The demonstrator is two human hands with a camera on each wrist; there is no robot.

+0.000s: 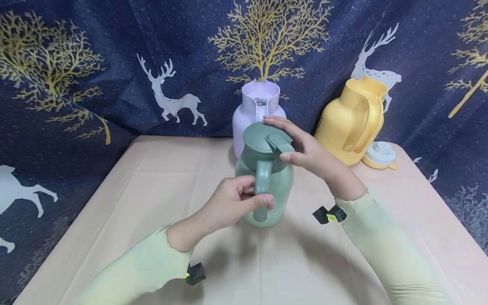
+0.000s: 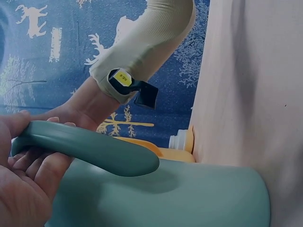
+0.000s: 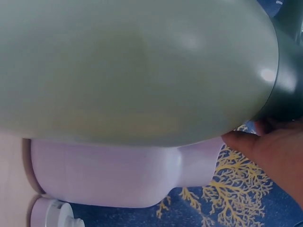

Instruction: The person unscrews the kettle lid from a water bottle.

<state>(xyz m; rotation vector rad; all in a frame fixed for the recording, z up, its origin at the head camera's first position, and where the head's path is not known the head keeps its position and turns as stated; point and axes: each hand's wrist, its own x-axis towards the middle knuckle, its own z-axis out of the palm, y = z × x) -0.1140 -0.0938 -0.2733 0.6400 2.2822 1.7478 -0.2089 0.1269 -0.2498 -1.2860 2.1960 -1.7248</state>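
A green vacuum jug [image 1: 281, 190] with a darker green lid [image 1: 256, 137] stands upright on the table, its handle [image 1: 263, 176] toward me. My left hand [image 1: 228, 203] grips that handle, thumb across the near side. At the top, my right hand [image 1: 312, 152] holds the lid from the right, its thumb beside the lid's lever [image 1: 280, 143] and the fingers over the far rim. The left wrist view shows the handle [image 2: 94, 146] between thumb and fingers. In the right wrist view, the right fingertips [image 3: 239, 139] are at the jug's neck; the lid's top is hidden there.
Close behind the green jug stands a lidless purple jug [image 1: 239, 123]. Back right is a lidless yellow jug [image 1: 331, 127], with a white-and-yellow lid [image 1: 381, 153] beside it. A purple-and-white lid [image 3: 49, 213] lies near the purple jug. A dark patterned cloth [image 1: 183, 34] hangs behind.
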